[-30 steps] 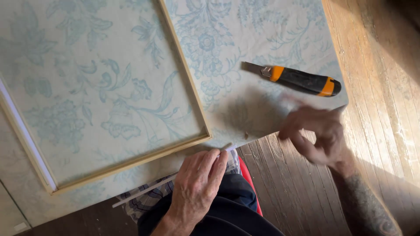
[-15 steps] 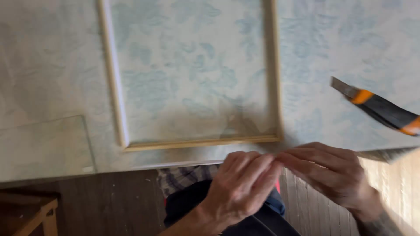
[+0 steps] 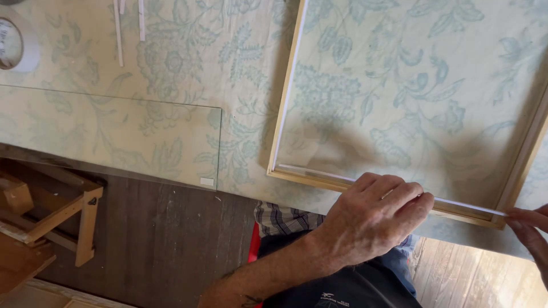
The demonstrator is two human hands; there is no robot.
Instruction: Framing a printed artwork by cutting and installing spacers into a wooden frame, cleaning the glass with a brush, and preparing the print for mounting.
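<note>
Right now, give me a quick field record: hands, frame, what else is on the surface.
left hand: fingers pressing a thin white strip along the wooden frame, near edge
right hand: fingertips at the frame's near right corner
surface: floral patterned sheet
glass pane: left of frame, flat
tape roll: far left

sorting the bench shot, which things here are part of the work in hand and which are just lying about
In use:
left hand pressing on the white strip
right hand at the strip's far end
wooden frame

Lying about:
glass sheet
tape roll
spare white strips
wooden stand
</note>
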